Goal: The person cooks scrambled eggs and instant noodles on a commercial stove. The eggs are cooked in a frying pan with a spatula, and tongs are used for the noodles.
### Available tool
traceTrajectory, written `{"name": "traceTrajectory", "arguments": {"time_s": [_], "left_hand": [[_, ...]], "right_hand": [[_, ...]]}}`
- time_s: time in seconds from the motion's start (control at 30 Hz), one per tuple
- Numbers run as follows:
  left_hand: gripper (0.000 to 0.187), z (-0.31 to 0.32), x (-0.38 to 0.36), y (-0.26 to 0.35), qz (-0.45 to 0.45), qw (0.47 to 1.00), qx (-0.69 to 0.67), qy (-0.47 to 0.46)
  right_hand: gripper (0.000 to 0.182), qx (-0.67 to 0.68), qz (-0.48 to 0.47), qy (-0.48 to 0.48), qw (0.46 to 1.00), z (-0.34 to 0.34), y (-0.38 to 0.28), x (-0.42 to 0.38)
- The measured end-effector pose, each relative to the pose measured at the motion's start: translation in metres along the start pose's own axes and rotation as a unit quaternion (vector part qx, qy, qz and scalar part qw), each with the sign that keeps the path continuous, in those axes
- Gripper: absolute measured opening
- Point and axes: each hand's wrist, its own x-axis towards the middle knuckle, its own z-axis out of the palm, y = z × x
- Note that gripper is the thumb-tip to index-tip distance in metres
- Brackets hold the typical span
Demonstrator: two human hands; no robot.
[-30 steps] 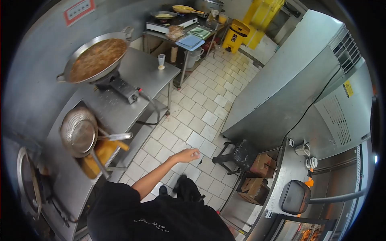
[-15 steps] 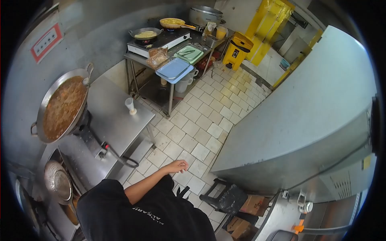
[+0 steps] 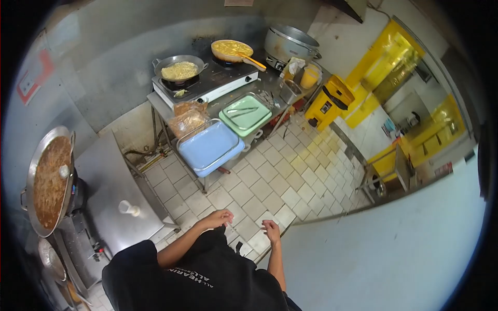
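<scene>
My left hand [image 3: 218, 218] hangs in front of my body over the tiled floor, fingers loosely bent and nothing in it. My right hand [image 3: 271, 230] is also in the air, beside the fridge-like pale panel [image 3: 353, 259], its fingers half curled and empty. Ahead of both hands lies a blue tray [image 3: 210, 147] on the near corner of a metal table. Next to it is a green tray [image 3: 246, 114] with tongs [image 3: 243, 111] on it. A stove [image 3: 207, 85] behind carries a wok [image 3: 180, 69] of pale food and a frying pan [image 3: 232, 50] of yellow food.
At left, a large wok [image 3: 52, 179] of brown stew sits on a burner beside a steel counter [image 3: 111, 192] with a small clear cup [image 3: 128, 208]. A strainer [image 3: 52, 259] lies lower left. Further off stand a big pot [image 3: 290, 46] and a yellow bin [image 3: 329, 102].
My view has turned and moved toward the stove table, so the trays look nearer. My right hand has come into view; the stool and boxes at lower right have left it.
</scene>
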Motion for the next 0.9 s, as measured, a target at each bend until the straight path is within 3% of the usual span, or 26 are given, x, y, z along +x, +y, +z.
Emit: {"name": "traceTrajectory", "arguments": {"time_s": [0.03,0.13,0.17,0.2,0.3,0.33,0.4,0.43,0.47,0.53,0.6,0.67,0.73,0.77,0.9], "left_hand": [[0.028,-0.004,0.028,0.019,0.025,1.000,0.010,-0.010],[0.029,-0.011,0.099,0.076,0.094,0.995,0.018,-0.015],[0.029,-0.015,0.123,0.094,0.149,0.988,0.023,-0.011],[0.029,-0.017,0.140,0.112,0.148,0.989,0.024,0.000],[0.024,-0.026,0.188,0.159,0.153,0.987,0.039,0.025],[0.024,-0.029,0.200,0.169,0.148,0.988,0.033,0.035],[0.023,-0.033,0.224,0.190,0.162,0.980,0.076,0.084],[0.023,-0.035,0.241,0.186,0.223,0.965,0.075,0.118],[0.023,-0.028,0.246,0.191,0.218,0.965,0.064,0.131],[0.025,-0.032,0.262,0.220,0.113,0.975,0.033,0.190],[0.029,-0.027,0.279,0.238,0.163,0.952,0.025,0.256],[0.031,-0.027,0.301,0.254,0.158,0.942,-0.023,0.296],[0.031,-0.026,0.314,0.280,0.117,0.938,-0.033,0.325],[0.032,-0.035,0.324,0.295,0.085,0.935,-0.031,0.342],[0.033,-0.067,0.374,0.310,0.124,0.915,-0.042,0.382]], "right_hand": [[0.025,-0.007,0.002,-0.007,1.000,-0.009,-0.021,0.031],[0.028,-0.084,-0.152,-0.047,0.984,-0.025,-0.091,0.133],[0.027,-0.056,-0.189,-0.059,0.979,-0.024,-0.135,0.159],[0.027,-0.086,-0.236,-0.059,0.966,-0.025,-0.181,0.190],[0.025,-0.205,-0.395,-0.036,0.895,-0.014,-0.318,0.291],[0.022,-0.152,-0.476,-0.039,0.865,-0.002,-0.355,0.333],[0.019,-0.198,-0.466,-0.073,0.859,0.018,-0.456,0.373],[0.018,-0.155,-0.515,-0.092,0.838,0.033,-0.490,0.405],[0.021,-0.184,-0.536,-0.053,0.822,0.049,-0.521,0.432],[0.025,-0.225,-0.501,-0.033,0.835,0.083,-0.576,0.482],[0.031,-0.257,-0.517,-0.022,0.816,0.112,-0.615,0.521],[0.037,-0.293,-0.530,-0.012,0.795,0.135,-0.643,0.539],[0.043,-0.423,-0.404,-0.074,0.808,0.146,-0.660,0.542],[0.042,-0.449,-0.390,-0.081,0.800,0.152,-0.662,0.547],[0.034,-0.455,-0.449,-0.104,0.762,0.159,-0.653,0.578]]}}
